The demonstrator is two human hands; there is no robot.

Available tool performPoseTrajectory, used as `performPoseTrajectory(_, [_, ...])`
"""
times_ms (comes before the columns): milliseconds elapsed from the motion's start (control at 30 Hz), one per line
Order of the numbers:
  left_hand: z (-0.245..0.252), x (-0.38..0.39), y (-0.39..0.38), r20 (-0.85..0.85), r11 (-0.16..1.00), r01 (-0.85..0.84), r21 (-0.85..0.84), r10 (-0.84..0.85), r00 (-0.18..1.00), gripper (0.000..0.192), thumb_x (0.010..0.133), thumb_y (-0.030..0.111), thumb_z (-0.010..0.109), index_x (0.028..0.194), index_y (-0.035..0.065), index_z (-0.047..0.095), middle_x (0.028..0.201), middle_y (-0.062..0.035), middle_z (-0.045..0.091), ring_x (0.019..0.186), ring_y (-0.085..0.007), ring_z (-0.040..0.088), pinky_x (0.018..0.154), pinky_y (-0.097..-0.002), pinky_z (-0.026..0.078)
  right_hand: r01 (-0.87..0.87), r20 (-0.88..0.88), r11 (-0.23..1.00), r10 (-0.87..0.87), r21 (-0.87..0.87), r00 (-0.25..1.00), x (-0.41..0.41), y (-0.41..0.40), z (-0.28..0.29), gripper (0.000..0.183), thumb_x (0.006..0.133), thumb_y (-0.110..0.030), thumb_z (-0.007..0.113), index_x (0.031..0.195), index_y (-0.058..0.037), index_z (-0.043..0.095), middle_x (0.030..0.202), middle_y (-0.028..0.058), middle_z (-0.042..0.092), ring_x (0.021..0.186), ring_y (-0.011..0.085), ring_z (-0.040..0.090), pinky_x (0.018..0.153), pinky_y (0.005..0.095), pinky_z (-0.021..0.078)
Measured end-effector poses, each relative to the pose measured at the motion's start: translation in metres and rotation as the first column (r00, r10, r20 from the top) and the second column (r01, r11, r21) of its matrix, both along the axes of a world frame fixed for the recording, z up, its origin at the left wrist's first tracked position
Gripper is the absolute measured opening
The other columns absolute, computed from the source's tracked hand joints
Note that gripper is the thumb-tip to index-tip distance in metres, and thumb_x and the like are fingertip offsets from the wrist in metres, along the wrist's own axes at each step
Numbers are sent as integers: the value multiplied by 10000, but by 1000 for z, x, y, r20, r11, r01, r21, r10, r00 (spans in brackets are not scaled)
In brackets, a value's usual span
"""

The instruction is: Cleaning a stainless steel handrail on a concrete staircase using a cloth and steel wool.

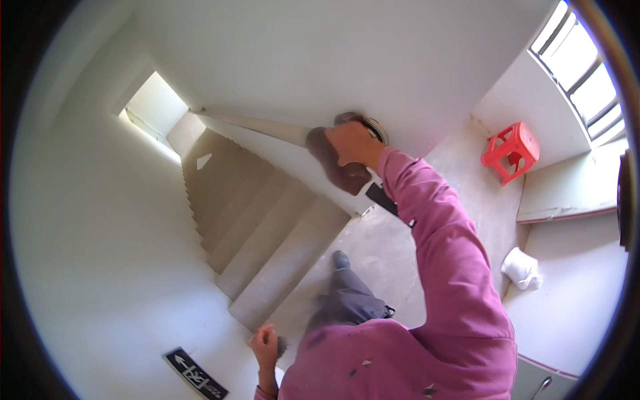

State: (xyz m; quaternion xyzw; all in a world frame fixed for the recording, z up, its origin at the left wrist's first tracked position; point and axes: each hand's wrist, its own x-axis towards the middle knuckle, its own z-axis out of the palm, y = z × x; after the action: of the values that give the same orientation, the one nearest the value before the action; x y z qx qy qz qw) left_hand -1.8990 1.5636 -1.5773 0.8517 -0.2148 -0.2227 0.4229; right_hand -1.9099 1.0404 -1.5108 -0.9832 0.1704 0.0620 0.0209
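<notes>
My right hand (352, 142) reaches forward at the wall and grips a dark brown curved object (332, 162), blurred, at the near end of a pale handrail (260, 125). Whether this object is part of the rail I cannot tell. A round thing with dark and pale rings (375, 130) shows behind the hand; its kind is unclear. A black flat strip (382, 200) lies below my right cuff. My left hand (265, 345) is low beside the left wall, fingers curled. A dark fuzzy thing (281, 346) shows beside it; whether the hand holds it is unclear.
Concrete stairs (265, 235) drop away ahead to the left, with a white scrap (204, 161) on them. A red plastic stool (520, 145) and a white bag-like bundle (521, 269) stand at right, below a barred window (580, 70). A black arrow sign (195, 374) is on the left wall.
</notes>
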Motion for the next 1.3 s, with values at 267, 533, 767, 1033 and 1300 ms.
performPoseTrajectory(267, [5,-3,19,-70,987,53,150,-42,997,145,750,102,569,864,15,591,682,-45,586,595,-86,510,561,-225,422,178,651,918,106,-355,752,-16,41,-47,502,554,-150,679,1007,-81,473,920,75,474,993,234,465,753,382,427])
performPoseTrajectory(533, [9,2,13,21,991,14,132,-17,1000,120,753,88,568,846,16,591,668,-57,587,570,-95,510,555,-230,425,76,592,948,130,-309,796,-12,35,-52,475,652,-114,603,1114,-85,496,1155,105,444,1074,297,437,882,445,357])
performPoseTrajectory(767, [-1,-8,-3,36,992,-32,119,28,999,133,752,91,552,861,23,587,729,-106,612,651,-160,584,616,-268,453,46,-17,999,-46,6,999,17,36,22,438,690,-203,602,1077,-40,475,1051,98,518,968,276,525,776,458,416])
performPoseTrajectory(1033, [-3,-24,-2,-79,936,-89,339,122,989,149,744,123,553,867,51,594,666,-83,594,597,-140,549,576,-259,443,85,-149,976,-116,-203,982,111,7,-105,416,620,-300,647,1019,-214,565,981,17,554,887,226,563,721,380,440])
performPoseTrajectory(1300, [-47,-39,20,-181,971,-73,227,115,977,155,739,149,558,859,60,601,655,-89,595,595,-154,568,572,-277,451,34,21,992,-32,-121,999,70,-10,-96,473,572,-299,678,993,-168,508,840,92,572,807,280,575,701,390,450])
